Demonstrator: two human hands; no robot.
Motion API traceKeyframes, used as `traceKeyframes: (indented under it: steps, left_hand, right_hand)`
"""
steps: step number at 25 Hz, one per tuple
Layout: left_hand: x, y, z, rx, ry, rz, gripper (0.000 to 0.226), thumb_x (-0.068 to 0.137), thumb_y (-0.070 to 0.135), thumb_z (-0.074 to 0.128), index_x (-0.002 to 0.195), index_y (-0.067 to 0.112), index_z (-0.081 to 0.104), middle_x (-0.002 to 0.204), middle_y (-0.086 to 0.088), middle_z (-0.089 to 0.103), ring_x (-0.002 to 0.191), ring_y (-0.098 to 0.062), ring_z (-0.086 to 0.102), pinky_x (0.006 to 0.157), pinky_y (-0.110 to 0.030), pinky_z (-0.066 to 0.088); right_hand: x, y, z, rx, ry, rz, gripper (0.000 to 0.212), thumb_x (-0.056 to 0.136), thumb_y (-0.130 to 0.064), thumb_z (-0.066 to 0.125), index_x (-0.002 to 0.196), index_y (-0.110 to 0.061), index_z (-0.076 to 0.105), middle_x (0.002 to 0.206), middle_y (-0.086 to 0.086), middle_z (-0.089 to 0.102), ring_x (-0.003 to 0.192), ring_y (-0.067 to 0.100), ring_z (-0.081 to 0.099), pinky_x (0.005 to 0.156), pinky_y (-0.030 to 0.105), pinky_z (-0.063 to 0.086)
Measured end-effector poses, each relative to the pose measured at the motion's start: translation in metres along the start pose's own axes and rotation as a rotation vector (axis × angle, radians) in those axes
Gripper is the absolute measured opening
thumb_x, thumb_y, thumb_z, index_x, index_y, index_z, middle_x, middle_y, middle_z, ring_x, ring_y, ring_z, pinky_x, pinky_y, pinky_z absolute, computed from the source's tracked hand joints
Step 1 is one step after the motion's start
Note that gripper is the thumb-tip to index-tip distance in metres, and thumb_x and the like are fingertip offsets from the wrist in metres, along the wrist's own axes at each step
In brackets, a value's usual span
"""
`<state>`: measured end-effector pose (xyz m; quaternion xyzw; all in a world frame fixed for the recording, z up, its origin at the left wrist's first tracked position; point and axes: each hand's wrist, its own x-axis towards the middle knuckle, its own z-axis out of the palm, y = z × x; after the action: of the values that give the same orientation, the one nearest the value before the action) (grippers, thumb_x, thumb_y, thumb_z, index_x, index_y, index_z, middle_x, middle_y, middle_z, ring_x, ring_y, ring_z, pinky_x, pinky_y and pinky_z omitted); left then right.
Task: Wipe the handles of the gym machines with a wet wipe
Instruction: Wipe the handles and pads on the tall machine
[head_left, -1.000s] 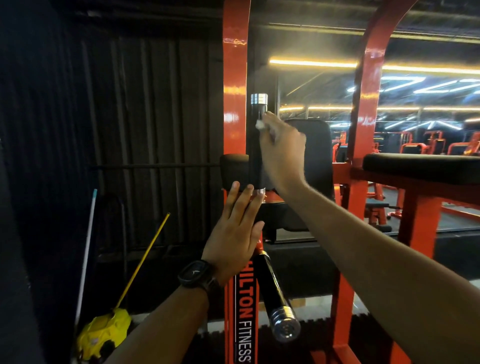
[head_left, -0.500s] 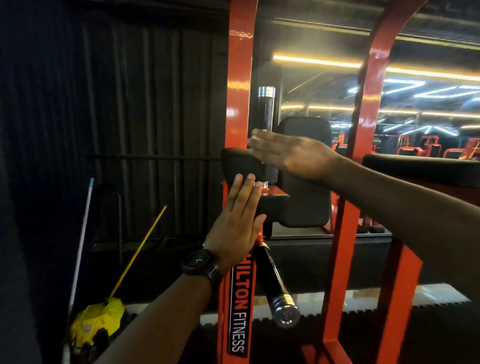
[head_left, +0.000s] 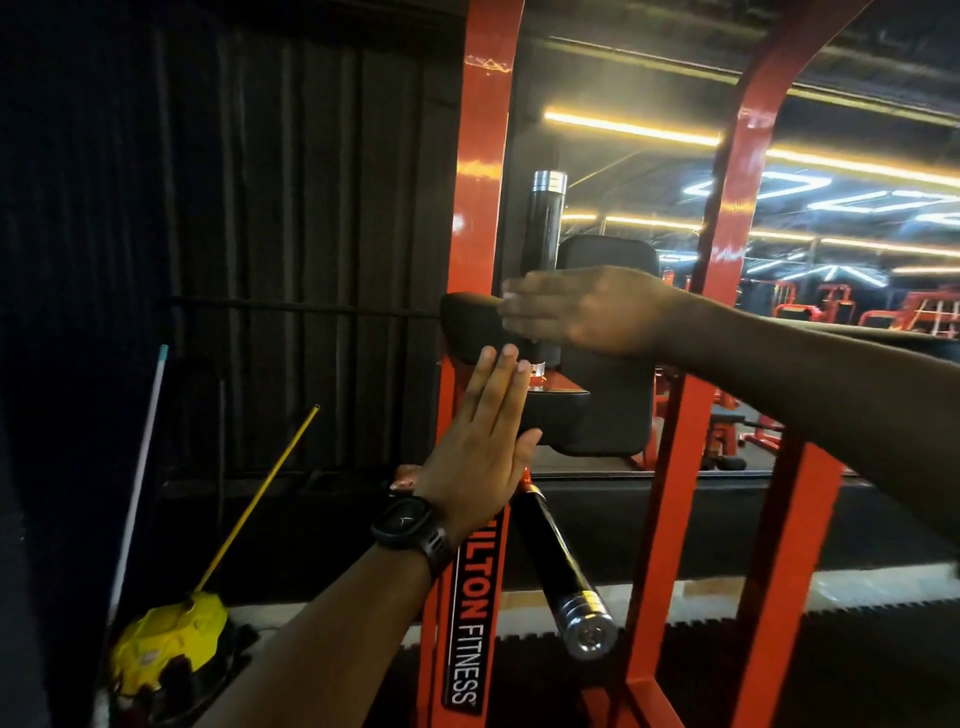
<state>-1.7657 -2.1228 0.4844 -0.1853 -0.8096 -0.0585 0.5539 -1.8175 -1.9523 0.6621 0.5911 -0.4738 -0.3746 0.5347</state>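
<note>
1. Dim gym. A dark ribbed wall (head_left: 291, 208) stands to the left. A mirror (head_left: 857, 218) to the right reflects light strips and orange machines.
2. An orange frame (head_left: 480, 171) rises at centre, its lower part lettered "FITNESS".
3. The upright handle (head_left: 544, 223) is black with a chrome cap and stands just behind the black arm pad (head_left: 467, 327). The lower handle (head_left: 563, 571) is also black and slants down toward the camera, chrome end foremost.
4. The right hand (head_left: 587, 306) is flat, fingers straight and together, pointing left. It crosses in front of the upright handle and is blurred.
5. A pale speck (head_left: 510, 296) shows at its fingertips; I cannot tell whether it is the wet wipe.
6. The left hand (head_left: 483, 436) is flat, fingers pressed together and pointing up, with the tips at the arm pad's lower edge. A black watch (head_left: 410, 525) is on the wrist.
7. On the floor at lower left is a yellow cleaning tool (head_left: 166, 644) on a yellow pole, with a pale pole (head_left: 136, 478) beside it.
</note>
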Motion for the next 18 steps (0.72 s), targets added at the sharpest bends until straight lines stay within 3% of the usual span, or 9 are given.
traceKeyframes:
  steps: [3, 5, 9, 12, 15, 18]
  left_hand:
    - [-0.001, 0.001, 0.001, -0.009, 0.016, 0.009, 0.070, 0.102, 0.036, 0.037, 0.156, 0.012, 0.000, 0.164, -0.003, -0.008, 0.154, -0.019, -0.009, 0.123, -0.034, 0.007]
    - [0.000, 0.000, 0.000, -0.034, 0.011, 0.006, 0.070, 0.102, 0.036, 0.038, 0.156, 0.012, 0.000, 0.165, -0.004, -0.009, 0.155, -0.020, -0.008, 0.124, -0.029, 0.001]
    - [0.000, 0.000, 0.001, -0.026, 0.000, 0.004, 0.070, 0.103, 0.035, 0.036, 0.157, 0.010, 0.000, 0.165, -0.007, -0.006, 0.155, -0.024, -0.006, 0.124, -0.027, -0.003]
    - [-0.001, 0.001, 0.002, -0.007, 0.015, 0.016, 0.068, 0.103, 0.035, 0.036, 0.157, 0.009, 0.003, 0.166, -0.010, 0.002, 0.155, -0.025, -0.003, 0.124, -0.034, 0.005]
    - [-0.001, 0.000, 0.003, -0.007, 0.019, 0.016, 0.068, 0.103, 0.035, 0.037, 0.157, 0.009, 0.005, 0.165, -0.013, 0.009, 0.155, -0.026, -0.002, 0.123, -0.040, 0.015]
    - [0.000, -0.001, 0.003, 0.010, 0.015, 0.034, 0.069, 0.103, 0.035, 0.038, 0.157, 0.008, 0.005, 0.165, -0.014, 0.010, 0.155, -0.027, -0.001, 0.124, -0.039, 0.013]
  right_hand:
    - [0.012, -0.004, 0.000, 0.012, -0.071, -0.062, 0.019, 0.089, -0.006, 0.061, 0.105, -0.002, 0.070, 0.113, 0.018, 0.068, 0.115, 0.034, 0.063, 0.105, 0.045, 0.048]
    - [0.021, 0.007, -0.011, 0.026, -0.117, -0.106, 0.024, 0.091, -0.005, 0.049, 0.103, -0.001, 0.070, 0.108, 0.019, 0.068, 0.110, 0.037, 0.064, 0.100, 0.049, 0.051]
    - [0.022, 0.030, -0.013, -0.080, -0.071, 0.105, 0.031, 0.090, -0.003, 0.043, 0.106, 0.001, 0.070, 0.110, 0.021, 0.069, 0.114, 0.038, 0.063, 0.100, 0.048, 0.051]
    - [0.023, 0.026, -0.013, -0.107, -0.124, 0.074, 0.030, 0.094, -0.004, 0.042, 0.105, 0.000, 0.069, 0.109, 0.020, 0.068, 0.112, 0.037, 0.063, 0.102, 0.049, 0.049]
    - [0.030, 0.035, -0.012, -0.042, -0.093, 0.261, 0.029, 0.095, -0.004, 0.039, 0.106, 0.001, 0.066, 0.104, 0.021, 0.068, 0.104, 0.039, 0.065, 0.099, 0.051, 0.050]
    - [0.031, 0.022, -0.009, 0.017, -0.114, 0.205, 0.032, 0.095, -0.001, 0.037, 0.118, 0.001, 0.059, 0.108, 0.023, 0.067, 0.108, 0.040, 0.063, 0.098, 0.052, 0.051]
